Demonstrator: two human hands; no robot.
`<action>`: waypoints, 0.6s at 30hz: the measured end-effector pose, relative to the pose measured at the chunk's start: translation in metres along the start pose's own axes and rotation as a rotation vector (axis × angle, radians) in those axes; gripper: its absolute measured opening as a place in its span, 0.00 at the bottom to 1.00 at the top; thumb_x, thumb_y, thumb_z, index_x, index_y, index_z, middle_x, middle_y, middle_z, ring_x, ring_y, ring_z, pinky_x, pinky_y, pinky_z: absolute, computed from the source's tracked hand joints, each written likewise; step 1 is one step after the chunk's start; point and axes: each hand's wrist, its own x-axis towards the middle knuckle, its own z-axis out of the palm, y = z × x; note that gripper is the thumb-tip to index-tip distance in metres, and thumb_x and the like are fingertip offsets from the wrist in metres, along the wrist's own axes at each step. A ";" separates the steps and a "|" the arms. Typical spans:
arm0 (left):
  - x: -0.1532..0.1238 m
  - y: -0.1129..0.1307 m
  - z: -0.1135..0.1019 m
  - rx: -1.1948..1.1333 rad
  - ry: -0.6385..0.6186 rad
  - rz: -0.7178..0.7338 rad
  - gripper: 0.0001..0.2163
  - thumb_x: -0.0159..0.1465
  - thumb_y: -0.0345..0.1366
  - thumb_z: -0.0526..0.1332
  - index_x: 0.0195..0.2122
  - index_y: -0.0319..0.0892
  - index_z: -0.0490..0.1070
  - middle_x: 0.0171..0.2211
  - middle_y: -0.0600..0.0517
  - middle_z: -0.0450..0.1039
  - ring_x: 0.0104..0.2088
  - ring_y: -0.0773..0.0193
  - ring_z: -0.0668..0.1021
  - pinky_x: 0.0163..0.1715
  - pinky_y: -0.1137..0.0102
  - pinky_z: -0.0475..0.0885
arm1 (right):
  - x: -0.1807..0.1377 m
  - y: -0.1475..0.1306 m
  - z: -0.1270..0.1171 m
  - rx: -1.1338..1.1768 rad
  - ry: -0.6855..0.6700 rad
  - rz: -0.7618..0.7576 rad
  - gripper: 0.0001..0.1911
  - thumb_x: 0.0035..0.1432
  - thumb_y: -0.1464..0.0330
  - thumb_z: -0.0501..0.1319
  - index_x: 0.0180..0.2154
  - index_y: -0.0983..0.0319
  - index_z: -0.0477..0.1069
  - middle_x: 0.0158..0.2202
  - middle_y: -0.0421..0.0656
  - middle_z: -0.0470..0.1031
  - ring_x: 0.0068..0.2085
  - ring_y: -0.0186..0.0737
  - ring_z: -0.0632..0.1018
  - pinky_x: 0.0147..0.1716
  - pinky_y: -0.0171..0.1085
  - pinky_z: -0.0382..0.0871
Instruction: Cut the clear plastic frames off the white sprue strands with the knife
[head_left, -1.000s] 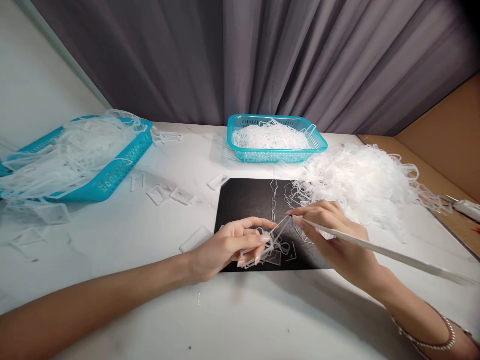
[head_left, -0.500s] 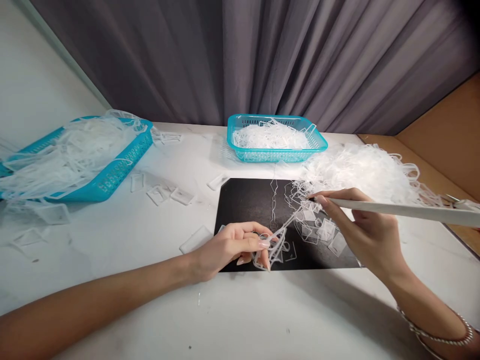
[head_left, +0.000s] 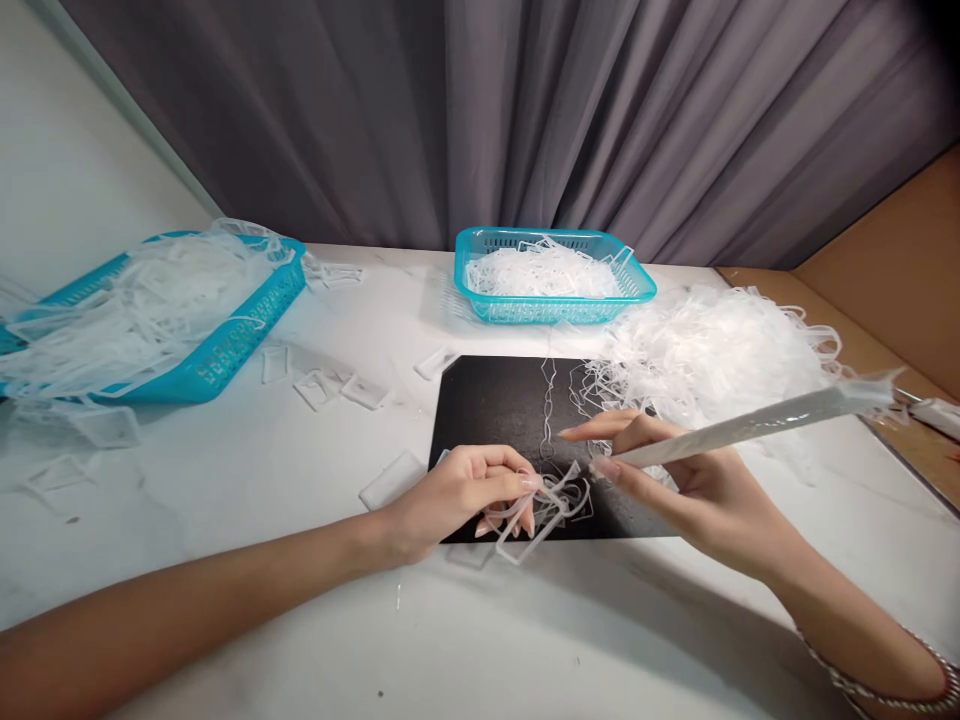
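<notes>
My left hand point(head_left: 487, 492) pinches a loose cluster of thin translucent plastic frames point(head_left: 531, 535) over the front of a black mat point(head_left: 491, 410). Some are rectangular outlines, others look like bent loops. To the right, my right hand point(head_left: 686, 485) grips a long, slim white tool point(head_left: 750, 430), its back end slanting up to the right. Its tip is hidden at the fingers, so its exact kind cannot be made out. The index finger stretches forward above the mat. Small clear pieces lie partly covered beneath this hand.
A turquoise basket point(head_left: 555, 308) of white strips stands at the back, and another turquoise basket point(head_left: 217, 355) overflows on the left. A large heap of translucent strips point(head_left: 720, 335) lies at the right. Clear rectangular pieces point(head_left: 365, 391) are scattered left of the mat. A grey curtain point(head_left: 495, 120) hangs behind.
My right hand has shifted left and nearer, toward my left hand, and the tool now tilts up at its back end. The frames in my left hand have turned and spread lower.
</notes>
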 end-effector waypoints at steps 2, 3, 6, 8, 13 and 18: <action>0.000 0.000 0.000 0.000 0.019 -0.004 0.08 0.60 0.40 0.60 0.31 0.39 0.69 0.22 0.54 0.73 0.20 0.72 0.66 0.17 0.76 0.55 | -0.001 -0.002 -0.001 -0.014 -0.067 -0.029 0.09 0.59 0.71 0.56 0.26 0.59 0.65 0.43 0.41 0.75 0.47 0.40 0.73 0.43 0.42 0.67; 0.000 0.000 0.001 0.001 0.027 -0.006 0.08 0.60 0.39 0.60 0.31 0.39 0.69 0.22 0.54 0.73 0.20 0.72 0.66 0.17 0.76 0.55 | -0.001 -0.002 -0.001 -0.024 -0.088 -0.040 0.10 0.59 0.72 0.56 0.26 0.59 0.64 0.43 0.41 0.75 0.49 0.41 0.71 0.46 0.43 0.66; 0.000 0.001 0.001 0.002 0.060 -0.012 0.08 0.61 0.38 0.59 0.31 0.39 0.68 0.23 0.53 0.73 0.20 0.73 0.65 0.18 0.76 0.55 | -0.001 -0.003 -0.003 -0.033 -0.050 0.001 0.11 0.59 0.72 0.56 0.24 0.59 0.62 0.42 0.40 0.75 0.48 0.42 0.71 0.46 0.44 0.65; 0.000 0.001 0.002 -0.002 0.081 -0.016 0.08 0.61 0.38 0.58 0.30 0.38 0.67 0.23 0.53 0.73 0.19 0.74 0.64 0.18 0.77 0.55 | -0.001 -0.003 -0.003 -0.039 0.044 0.081 0.10 0.59 0.69 0.56 0.24 0.58 0.63 0.42 0.40 0.75 0.43 0.42 0.74 0.41 0.44 0.67; 0.000 0.001 0.002 -0.008 0.106 -0.011 0.07 0.62 0.37 0.57 0.30 0.38 0.67 0.24 0.53 0.72 0.20 0.74 0.64 0.19 0.76 0.56 | -0.002 0.000 0.002 -0.130 0.197 0.126 0.10 0.58 0.66 0.57 0.25 0.58 0.66 0.42 0.42 0.76 0.45 0.45 0.74 0.38 0.43 0.67; 0.000 0.000 0.002 0.025 0.108 -0.003 0.08 0.62 0.38 0.57 0.31 0.37 0.67 0.25 0.52 0.73 0.21 0.73 0.65 0.19 0.76 0.57 | -0.004 -0.002 0.014 -0.059 0.017 0.056 0.08 0.60 0.69 0.56 0.27 0.58 0.64 0.45 0.41 0.73 0.49 0.41 0.71 0.45 0.42 0.66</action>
